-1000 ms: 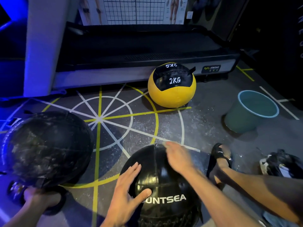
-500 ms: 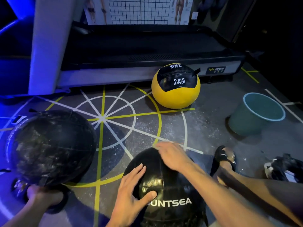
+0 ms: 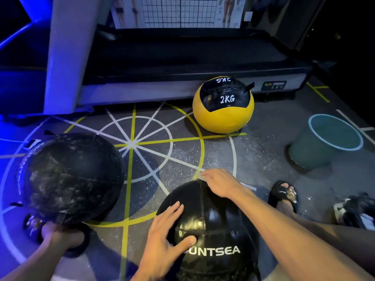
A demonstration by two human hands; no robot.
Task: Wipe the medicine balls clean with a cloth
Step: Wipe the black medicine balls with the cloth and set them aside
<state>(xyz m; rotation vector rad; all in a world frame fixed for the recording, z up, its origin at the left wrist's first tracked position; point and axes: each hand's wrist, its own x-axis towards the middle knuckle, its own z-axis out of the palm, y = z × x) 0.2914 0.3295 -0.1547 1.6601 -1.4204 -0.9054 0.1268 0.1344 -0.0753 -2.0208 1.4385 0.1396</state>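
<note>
Black and glossy, lettered "UNTSEA" in white, nearest medicine ball (image 3: 213, 230) low in the middle of the view, on the dark marked floor (image 3: 263, 159) between the person's legs. Left hand (image 3: 164, 238) laid flat against its left flank, fingers straight and slightly spread, thumb stretched across toward the lettering, gripping nothing. Right hand (image 3: 220, 183) over the top far edge of the same ball, palm down, fingers bent over the crown; whether anything lies pinched under those fingers cannot be told, and no cloth can be made out in either hand. Well apart from each other, the 2 hands, both touching the 1 ball. To the left, a second black ball (image 3: 71, 177), dull and streaked with whitish dust, touching the floor beside a sandalled foot (image 3: 60, 238) at its lower edge. Farther back, a yellow ball (image 3: 223, 116) with a black panel marked "2KG", just in front of the treadmill (image 3: 182, 63) base. Right of it and well apart, a teal bucket (image 3: 316, 147) standing upright. Near the right arm, another foot in a black sandal (image 3: 283, 196), toes toward the bucket. White powdery specks scattered across the yellow and white floor lines. At the far right edge, a dark crumpled bundle (image 3: 355, 211), too dim to identify.
</note>
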